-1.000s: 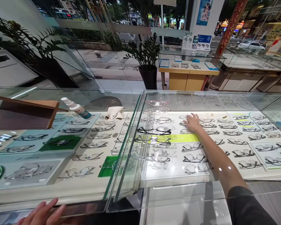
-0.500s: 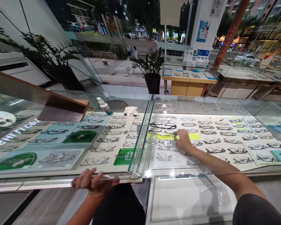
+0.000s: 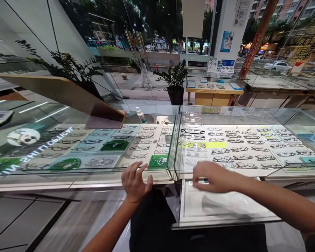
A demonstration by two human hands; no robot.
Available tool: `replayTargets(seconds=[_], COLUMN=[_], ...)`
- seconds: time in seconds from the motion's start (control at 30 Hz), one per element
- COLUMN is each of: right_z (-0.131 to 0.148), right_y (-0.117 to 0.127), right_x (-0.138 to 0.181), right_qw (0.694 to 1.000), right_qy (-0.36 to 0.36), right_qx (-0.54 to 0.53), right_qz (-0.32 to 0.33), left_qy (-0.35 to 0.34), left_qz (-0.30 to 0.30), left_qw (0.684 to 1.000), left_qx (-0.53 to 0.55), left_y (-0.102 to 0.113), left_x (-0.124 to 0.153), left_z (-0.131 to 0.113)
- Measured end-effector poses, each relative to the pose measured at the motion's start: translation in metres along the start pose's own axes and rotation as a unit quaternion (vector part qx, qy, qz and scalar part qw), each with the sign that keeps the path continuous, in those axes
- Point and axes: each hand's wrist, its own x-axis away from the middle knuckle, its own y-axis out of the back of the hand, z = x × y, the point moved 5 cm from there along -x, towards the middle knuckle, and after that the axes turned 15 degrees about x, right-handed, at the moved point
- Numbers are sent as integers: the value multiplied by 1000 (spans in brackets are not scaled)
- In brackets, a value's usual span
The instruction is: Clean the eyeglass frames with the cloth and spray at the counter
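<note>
My left hand [image 3: 135, 182] is raised with its fingers spread and holds nothing, just in front of the front edge of the left glass display case [image 3: 68, 171]. My right hand [image 3: 212, 176] hovers at the front edge of the right display case [image 3: 291, 168], above a clear pulled-out shelf [image 3: 225, 210]. Its fingers curl downward; what they hold, if anything, I cannot make out. Rows of eyeglasses [image 3: 233, 150] lie inside the case, with a black-framed pair [image 3: 193, 131] and a yellow-green strip [image 3: 212, 144] at the left.
A spray bottle [image 3: 140, 114] and a folded cloth [image 3: 163, 120] sit on the left case's glass top, beside a slanted wooden board [image 3: 68, 96]. A potted plant [image 3: 175, 78] and another counter [image 3: 215, 91] stand behind. Grey floor lies at lower left.
My right hand has drawn back from the eyeglass rows inside the case to its front edge. My left hand has let go of the left case's edge and opened. The view has pulled back.
</note>
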Motion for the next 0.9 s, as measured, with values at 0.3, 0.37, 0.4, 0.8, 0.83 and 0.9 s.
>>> replayTargets(seconds=[0.3,0.37,0.4,0.8,0.83,0.9], right_z=[-82,-89,-91,-105,-105,-106], right_y=[56,46,41,23,22,21], right_x=[-62,-73,-77,-92,-92,-92], right_qw=[940,924,918,906,904,902], right_qy=[-238,-269,-278,-290,-292,-297], right_qx=[243,267,276,305,307,312], right_qz=[-3,41,57,58,50,35], left_qy=[330,386,395,399,398,396], left_qz=[325,317,305,257,255,252], left_qw=[883,861,860,876,877,879], left_qx=[-76,-97,-105,-89,-86,-82], left_y=[-21,-35,-41,-48,-48,-48], left_x=[-105,-114,-117,-118,-119,-119], left_z=[63,67,66,61,61,60])
